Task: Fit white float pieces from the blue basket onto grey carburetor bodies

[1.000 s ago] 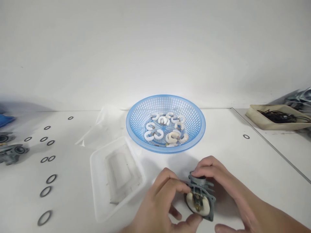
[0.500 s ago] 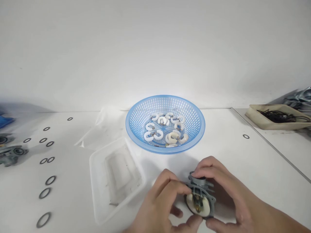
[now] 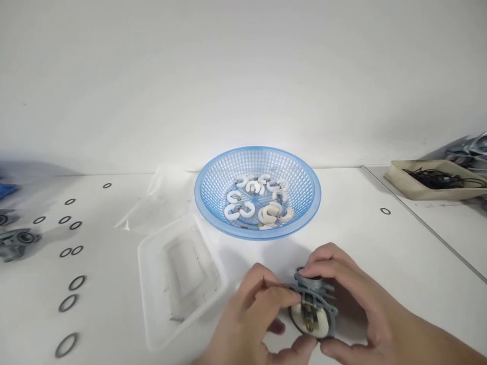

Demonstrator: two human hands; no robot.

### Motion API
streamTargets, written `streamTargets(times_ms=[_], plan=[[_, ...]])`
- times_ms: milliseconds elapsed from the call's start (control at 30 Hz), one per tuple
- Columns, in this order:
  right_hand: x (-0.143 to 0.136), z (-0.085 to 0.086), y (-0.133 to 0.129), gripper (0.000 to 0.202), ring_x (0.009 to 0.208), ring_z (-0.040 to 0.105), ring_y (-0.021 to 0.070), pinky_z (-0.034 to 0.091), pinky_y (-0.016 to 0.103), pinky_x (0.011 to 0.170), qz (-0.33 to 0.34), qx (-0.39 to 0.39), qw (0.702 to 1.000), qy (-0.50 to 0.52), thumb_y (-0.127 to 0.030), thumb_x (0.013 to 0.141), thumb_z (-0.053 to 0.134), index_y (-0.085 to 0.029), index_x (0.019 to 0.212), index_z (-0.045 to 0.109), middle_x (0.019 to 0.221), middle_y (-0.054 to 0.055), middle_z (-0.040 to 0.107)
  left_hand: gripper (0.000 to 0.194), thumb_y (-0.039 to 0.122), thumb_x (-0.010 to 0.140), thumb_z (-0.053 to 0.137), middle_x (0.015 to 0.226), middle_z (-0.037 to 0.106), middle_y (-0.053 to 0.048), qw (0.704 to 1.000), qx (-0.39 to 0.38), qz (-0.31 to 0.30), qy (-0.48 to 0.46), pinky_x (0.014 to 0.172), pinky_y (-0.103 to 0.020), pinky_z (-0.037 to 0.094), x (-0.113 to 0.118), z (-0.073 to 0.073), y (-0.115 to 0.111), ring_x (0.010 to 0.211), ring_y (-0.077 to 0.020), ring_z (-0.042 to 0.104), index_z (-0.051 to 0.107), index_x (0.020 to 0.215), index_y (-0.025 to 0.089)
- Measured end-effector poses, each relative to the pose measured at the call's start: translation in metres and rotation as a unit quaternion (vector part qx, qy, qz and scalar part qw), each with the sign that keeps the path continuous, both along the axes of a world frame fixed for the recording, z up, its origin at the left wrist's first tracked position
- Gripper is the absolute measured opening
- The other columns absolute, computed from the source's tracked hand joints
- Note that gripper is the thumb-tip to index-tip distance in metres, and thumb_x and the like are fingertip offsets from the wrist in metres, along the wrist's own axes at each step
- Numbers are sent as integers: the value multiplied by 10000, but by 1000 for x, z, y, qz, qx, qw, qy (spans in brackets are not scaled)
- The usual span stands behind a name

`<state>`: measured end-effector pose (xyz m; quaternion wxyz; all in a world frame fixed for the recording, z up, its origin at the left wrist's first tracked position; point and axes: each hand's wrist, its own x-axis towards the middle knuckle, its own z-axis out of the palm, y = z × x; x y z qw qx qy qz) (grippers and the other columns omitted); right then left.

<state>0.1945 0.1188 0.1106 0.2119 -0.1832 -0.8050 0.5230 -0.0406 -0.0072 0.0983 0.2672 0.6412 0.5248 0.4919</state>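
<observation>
A grey metal carburetor body (image 3: 312,285) is held low at the right of centre, its open underside turned towards me. Inside it sits a cream-coloured float (image 3: 322,322) beside brass parts, with a black ring along the lower edge. My right hand (image 3: 353,299) grips the body from the right, fingers on the round top opening and thumb at the bottom. From the left, my left hand (image 3: 258,319) has its fingers and thumb closed on the body's edge near the float. The palms' undersides are hidden.
Behind the hands stands a blue basket (image 3: 205,210) with several white floats. A white tray (image 3: 146,284) is left of them. Several black rings (image 3: 67,303) lie further left, near another carburetor (image 3: 17,243). At right is a cream tray (image 3: 403,190) of black rings.
Both hands keep their hold on the carburetor with barely any movement. The whole view has shifted slightly.
</observation>
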Motion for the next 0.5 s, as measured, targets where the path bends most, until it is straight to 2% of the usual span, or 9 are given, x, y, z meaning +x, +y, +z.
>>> streamTargets(times_ms=[133, 200, 267, 367, 500], plan=[[0, 6, 1, 719, 1242, 629, 374, 643, 532, 1025, -2, 8, 1000, 11, -311, 949, 874, -438, 1569, 533, 1400, 119, 498, 538, 51, 740, 907, 1085, 613, 10, 1000, -30, 7, -4, 613, -172, 713, 1, 3, 2, 771, -94, 748, 734, 1192, 285], [-2, 9, 1, 572, 1233, 622, 377, 636, 528, 1017, -1, -3, 999, 36, -428, 1039, 800, -422, 1558, 560, 1367, 123, 521, 522, 64, 741, 909, 1082, 610, 13, 999, -49, 8, -12, 599, -167, 706, 2, 4, 1, 756, -84, 731, 735, 1179, 290], [-6, 9, 2, 418, 1142, 636, 341, 646, 480, 928, 4, -34, 997, 62, -476, 1129, 673, -412, 1534, 588, 1309, 117, 531, 533, 54, 738, 898, 1083, 607, 18, 998, -55, 11, -23, 609, -164, 706, 4, 3, 0, 762, -78, 722, 729, 1179, 302], [-11, 7, 2, 317, 991, 630, 269, 614, 378, 775, -1, -59, 995, 82, -413, 1164, 637, -401, 1480, 624, 1235, 92, 524, 587, 21, 725, 885, 1094, 606, 25, 998, -55, 15, -40, 629, -151, 701, 6, 1, -2, 789, -74, 719, 719, 1198, 328], [-14, 5, 2, 293, 920, 619, 229, 569, 341, 719, -18, -66, 995, 78, -361, 1133, 699, -371, 1422, 652, 1234, 79, 512, 614, 9, 730, 878, 1094, 611, 31, 999, -33, 14, -38, 623, -142, 698, 7, 2, 1, 781, -67, 721, 701, 1220, 334]])
